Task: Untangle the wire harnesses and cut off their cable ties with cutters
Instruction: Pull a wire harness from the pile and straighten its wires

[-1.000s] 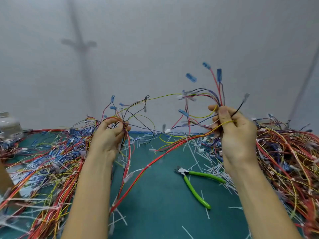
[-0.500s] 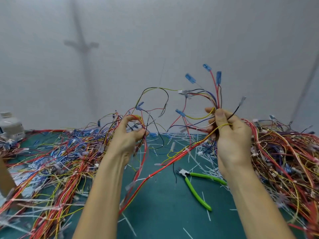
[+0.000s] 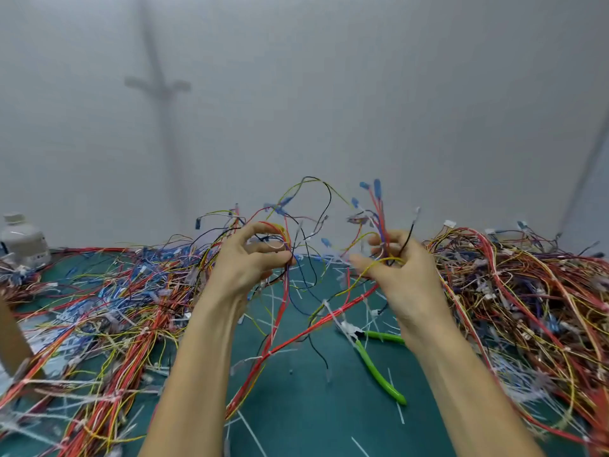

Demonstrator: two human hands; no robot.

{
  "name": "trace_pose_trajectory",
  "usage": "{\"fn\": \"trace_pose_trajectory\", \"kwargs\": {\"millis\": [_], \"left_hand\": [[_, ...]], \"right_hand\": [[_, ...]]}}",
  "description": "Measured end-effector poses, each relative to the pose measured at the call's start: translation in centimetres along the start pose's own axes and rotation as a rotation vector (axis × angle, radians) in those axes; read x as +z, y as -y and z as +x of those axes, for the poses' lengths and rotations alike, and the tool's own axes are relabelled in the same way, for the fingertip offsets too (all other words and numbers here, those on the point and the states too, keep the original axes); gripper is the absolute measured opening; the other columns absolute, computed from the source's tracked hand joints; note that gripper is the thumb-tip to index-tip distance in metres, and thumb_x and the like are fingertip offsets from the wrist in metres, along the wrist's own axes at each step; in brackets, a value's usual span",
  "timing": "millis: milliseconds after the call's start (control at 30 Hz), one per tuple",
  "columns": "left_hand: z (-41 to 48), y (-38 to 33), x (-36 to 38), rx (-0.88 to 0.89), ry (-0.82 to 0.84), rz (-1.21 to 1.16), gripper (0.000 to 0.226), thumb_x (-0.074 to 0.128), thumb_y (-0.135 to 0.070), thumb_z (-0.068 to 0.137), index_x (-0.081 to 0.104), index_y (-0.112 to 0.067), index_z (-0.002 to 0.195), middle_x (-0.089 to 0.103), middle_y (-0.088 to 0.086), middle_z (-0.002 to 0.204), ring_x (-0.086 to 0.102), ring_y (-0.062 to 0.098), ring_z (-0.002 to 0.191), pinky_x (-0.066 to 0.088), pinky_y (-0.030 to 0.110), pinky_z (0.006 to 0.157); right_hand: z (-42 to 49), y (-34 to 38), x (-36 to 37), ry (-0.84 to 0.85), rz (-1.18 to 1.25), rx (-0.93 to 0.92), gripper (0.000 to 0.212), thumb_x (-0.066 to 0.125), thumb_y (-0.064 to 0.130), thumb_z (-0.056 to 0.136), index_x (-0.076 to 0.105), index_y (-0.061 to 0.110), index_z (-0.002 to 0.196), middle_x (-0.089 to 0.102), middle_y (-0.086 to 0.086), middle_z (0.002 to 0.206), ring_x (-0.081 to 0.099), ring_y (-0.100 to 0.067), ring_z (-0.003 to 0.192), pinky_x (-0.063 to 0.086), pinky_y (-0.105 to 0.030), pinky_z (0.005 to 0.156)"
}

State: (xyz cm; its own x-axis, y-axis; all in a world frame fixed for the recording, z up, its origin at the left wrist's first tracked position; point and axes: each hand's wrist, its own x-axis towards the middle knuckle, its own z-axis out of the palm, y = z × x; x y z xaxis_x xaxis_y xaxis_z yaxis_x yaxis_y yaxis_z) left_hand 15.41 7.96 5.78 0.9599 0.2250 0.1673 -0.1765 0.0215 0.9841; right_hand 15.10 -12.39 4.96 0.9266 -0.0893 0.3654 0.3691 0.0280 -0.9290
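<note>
While we hold the tangled red, yellow and black wire harness above the teal worktop, left hand curled round its loops, right hand pinching its blue-tipped ends, a hard pull could tighten knots or snag the green-handled cutters lying beneath.

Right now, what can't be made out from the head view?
- Cutters: one handle's end hidden by the right hand's wrist; head partly covered by white ties.
- Which strands of the harness the left hand pinches: fingers motion-blurred.
- Bottle label: too small, blurred.
- Brown object: cut off by left edge.
</note>
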Motion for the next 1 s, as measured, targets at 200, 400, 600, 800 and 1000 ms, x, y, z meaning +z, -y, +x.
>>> {"fn": "trace_pose_trajectory", "kwargs": {"millis": [200,400,600,800,1000], "left_hand": [[-0.1,-0.4,0.8,0.069,0.093,0.064,0.033,0.077,0.007,0.073,0.066,-0.017,0.092,0.073,0.002,0.067,0.068,0.013,0.066,0.048,0.021,0.062],[-0.2,-0.5,1.1,0.128,0.138,0.077,0.035,0.079,0.009,0.069,0.068,-0.014,0.093,0.072,0.003,0.068,0.069,0.011,0.069,0.052,0.016,0.063],[-0.4,-0.5,1.6,0.134,0.216,0.105,0.034,0.079,0.010,0.069,0.068,-0.013,0.092,0.072,0.005,0.071,0.071,0.014,0.071,0.054,0.018,0.065],[-0.2,0.0,1.4,0.071,0.173,0.072,0.033,0.078,0.010,0.071,0.067,-0.013,0.092,0.073,0.008,0.077,0.071,0.018,0.069,0.055,0.020,0.064],[0.4,0.8,2.2,-0.017,0.059,0.041,0.040,0.078,0.011,0.070,0.062,-0.007,0.101,0.074,0.004,0.074,0.071,0.017,0.070,0.054,0.021,0.063]], "right_hand": [[-0.5,-1.4,1.5,-0.001,-0.041,0.024,0.021,0.079,0.003,0.076,0.060,0.012,0.074,0.062,0.013,0.061,0.054,-0.006,0.057,0.045,-0.013,0.060],[-1.1,-2.0,2.5,0.118,-0.170,0.057,0.031,0.086,0.016,0.071,0.058,0.021,0.085,0.077,0.009,0.086,0.072,-0.009,0.085,0.055,-0.038,0.086],[-1.4,-2.7,2.8,0.019,-0.311,0.008,0.033,0.085,0.027,0.069,0.057,0.015,0.080,0.059,0.021,0.062,0.056,-0.014,0.064,0.050,-0.042,0.071],[-1.1,-2.1,2.4,-0.013,-0.197,-0.011,0.026,0.079,0.020,0.079,0.054,0.015,0.075,0.067,0.006,0.070,0.063,-0.018,0.071,0.052,-0.047,0.077],[-0.9,-1.5,2.2,-0.043,-0.039,-0.014,0.019,0.062,-0.001,0.083,0.055,0.016,0.076,0.064,-0.017,0.080,0.060,-0.039,0.081,0.050,-0.046,0.077]]}}
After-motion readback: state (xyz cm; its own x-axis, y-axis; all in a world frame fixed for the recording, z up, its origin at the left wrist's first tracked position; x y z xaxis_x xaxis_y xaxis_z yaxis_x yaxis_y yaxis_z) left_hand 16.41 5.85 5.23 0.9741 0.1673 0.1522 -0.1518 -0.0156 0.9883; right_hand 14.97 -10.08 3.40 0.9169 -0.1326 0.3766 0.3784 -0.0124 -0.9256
